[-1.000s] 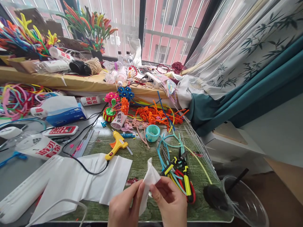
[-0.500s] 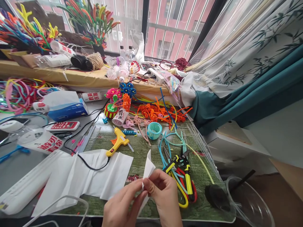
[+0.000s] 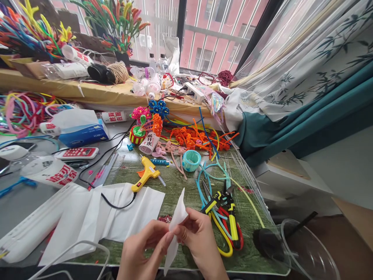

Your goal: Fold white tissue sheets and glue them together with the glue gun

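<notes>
Both my hands hold a small folded piece of white paper (image 3: 177,216) low over the green table's front edge. My left hand (image 3: 142,249) pinches its lower left side, and my right hand (image 3: 198,241) pinches its right side with thumb and forefinger. The paper's pointed tip sticks upward between them. A larger creased white sheet (image 3: 96,219) lies flat to the left. The yellow glue gun (image 3: 145,177) rests just beyond it, its black cord crossing the sheet. Yellow-and-black pliers (image 3: 225,212) and red-handled scissors lie right of my right hand.
Orange pipe cleaners (image 3: 195,140), a teal tape roll (image 3: 191,160) and pipe-cleaner flowers (image 3: 145,122) crowd the table's middle. A tissue box (image 3: 78,130) and a paper cup (image 3: 49,175) sit at the left. A clear plastic cup (image 3: 305,252) hangs off the right corner.
My hands have shifted slightly left and refolded the paper; its tip now leans more upright and narrower. The view has tilted down a little.
</notes>
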{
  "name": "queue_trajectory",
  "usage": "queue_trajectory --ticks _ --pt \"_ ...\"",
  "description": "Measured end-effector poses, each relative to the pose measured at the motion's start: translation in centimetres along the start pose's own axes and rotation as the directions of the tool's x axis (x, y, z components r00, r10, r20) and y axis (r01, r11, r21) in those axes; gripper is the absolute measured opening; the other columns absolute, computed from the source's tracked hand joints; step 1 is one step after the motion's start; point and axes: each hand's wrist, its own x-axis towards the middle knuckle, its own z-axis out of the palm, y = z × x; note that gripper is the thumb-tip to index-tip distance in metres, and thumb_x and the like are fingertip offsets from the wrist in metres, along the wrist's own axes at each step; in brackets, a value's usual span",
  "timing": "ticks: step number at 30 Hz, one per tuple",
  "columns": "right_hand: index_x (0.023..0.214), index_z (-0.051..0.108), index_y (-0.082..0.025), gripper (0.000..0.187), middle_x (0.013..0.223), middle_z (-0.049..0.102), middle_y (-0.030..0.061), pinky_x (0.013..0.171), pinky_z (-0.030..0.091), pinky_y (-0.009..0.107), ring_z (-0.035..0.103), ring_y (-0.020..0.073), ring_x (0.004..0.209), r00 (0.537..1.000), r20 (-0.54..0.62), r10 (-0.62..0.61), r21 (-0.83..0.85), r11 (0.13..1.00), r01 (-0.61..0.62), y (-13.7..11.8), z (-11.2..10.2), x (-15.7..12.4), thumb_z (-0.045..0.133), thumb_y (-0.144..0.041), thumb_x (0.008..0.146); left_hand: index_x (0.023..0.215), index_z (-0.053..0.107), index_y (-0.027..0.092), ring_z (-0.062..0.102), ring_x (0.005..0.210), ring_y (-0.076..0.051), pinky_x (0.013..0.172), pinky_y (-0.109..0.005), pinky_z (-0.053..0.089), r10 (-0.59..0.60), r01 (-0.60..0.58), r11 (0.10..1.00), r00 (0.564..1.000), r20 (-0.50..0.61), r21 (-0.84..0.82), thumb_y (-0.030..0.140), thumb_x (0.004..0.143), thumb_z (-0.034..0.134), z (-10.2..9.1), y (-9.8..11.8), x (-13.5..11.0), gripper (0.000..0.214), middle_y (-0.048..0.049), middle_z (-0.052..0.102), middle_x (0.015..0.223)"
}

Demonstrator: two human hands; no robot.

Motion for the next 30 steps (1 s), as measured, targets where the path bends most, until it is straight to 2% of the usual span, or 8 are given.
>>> queue_trajectory --ticks 8,12,14,16,18,21,25,30 --pt "0.062 0.063 -0.017 0.048 0.060 0.056 -0.0020 0.060 0.038 0.023 0.047 0.0127 0.061 0.996 0.073 -0.059 -0.283 0.956 0.078 -0.9 -0.5 -0.2 0.077 -0.062 0.073 0.079 0.062 0.022 0.063 0.063 -0.015 0.054 -0.021 0.053 -0.086 0.080 0.996 0.981 0.175 0.040 0.053 0.084 0.062 -1.4 -1.3 0.7 0.032 0.0002 0.063 0.067" --pt "0.070 0.063 -0.018 0.047 0.064 0.057 -0.0019 0.057 0.041 0.022 0.052 0.0132 0.060 0.998 0.041 -0.043 -0.284 0.957 0.053 -1.2 -3.2 -1.1 0.070 -0.063 0.079 0.071 0.055 0.021 0.052 0.060 -0.013 0.053 -0.020 0.048 -0.047 0.046 0.999 0.998 0.040 0.027 0.058 0.082 0.061 -2.3 -1.6 1.1 0.039 0.0025 0.051 0.065" --pt "0.067 0.059 -0.019 0.045 0.061 0.053 -0.0031 0.052 0.040 0.022 0.051 0.0129 0.056 0.990 -0.113 -0.083 -0.375 0.926 0.035 -1.1 -5.5 -1.6 0.068 -0.061 0.082 0.069 0.052 0.021 0.045 0.059 -0.011 0.052 -0.020 0.043 -0.066 0.068 0.997 0.997 -0.037 0.035 0.063 0.080 0.061 -2.8 -2.1 1.6 0.044 0.0045 0.043 0.063" --pt "0.069 0.061 -0.020 0.044 0.062 0.057 -0.0006 0.054 0.043 0.025 0.054 0.0157 0.057 0.947 -0.255 -0.193 -0.589 0.808 0.006 -0.8 -7.6 -2.0 0.064 -0.062 0.084 0.072 0.050 0.022 0.039 0.057 -0.010 0.051 -0.020 0.038 -0.109 0.114 0.989 0.993 -0.052 0.097 0.068 0.080 0.056 -3.1 -2.8 2.3 0.047 0.0058 0.039 0.062" --pt "0.078 0.067 -0.021 0.042 0.076 0.067 0.0070 0.066 0.049 0.033 0.061 0.0232 0.069 0.830 -0.352 -0.433 -0.814 0.579 -0.044 -0.1 -8.5 -2.3 0.058 -0.060 0.089 0.074 0.049 0.022 0.035 0.053 -0.010 0.049 -0.020 0.033 -0.130 0.135 0.971 0.991 -0.039 0.196 0.070 0.082 0.049 -3.0 -3.5 3.1 0.048 0.0073 0.036 0.057" --pt "0.106 0.071 -0.019 0.034 0.109 0.071 0.0156 0.093 0.047 0.047 0.063 0.0330 0.102 0.612 -0.183 -0.770 -0.975 0.222 -0.012 2.0 -6.8 -2.7 0.051 -0.045 0.096 0.075 0.051 0.023 0.031 0.045 -0.010 0.044 -0.021 0.025 -0.123 0.117 0.944 0.992 -0.002 0.309 0.068 0.082 0.046 -2.4 -4.3 4.2 0.046 0.0095 0.033 0.048" --pt "0.134 0.057 -0.016 0.056 0.133 0.062 0.0184 0.100 0.047 0.047 0.059 0.0360 0.122 0.646 0.224 -0.730 -0.931 0.037 0.364 7.1 -2.1 -3.2 0.050 -0.053 0.093 0.074 0.052 0.023 0.031 0.039 -0.010 0.042 -0.022 0.021 -0.090 0.079 0.906 0.996 0.007 0.416 0.056 0.083 0.046 -1.5 -4.5 5.1 0.035 0.0098 0.038 0.041" --pt "0.146 0.045 -0.012 0.080 0.140 0.059 0.0180 0.099 0.049 0.048 0.057 0.0366 0.128 0.668 0.234 -0.707 -0.937 0.018 0.348 12.4 -0.1 -2.9 0.026 -0.070 0.095 0.075 0.056 0.023 0.051 0.042 -0.015 0.047 -0.025 0.038 0.017 -0.023 0.817 1.000 0.015 0.576 0.044 0.086 0.043 -1.8 -5.2 5.6 0.027 0.0044 0.057 0.045"
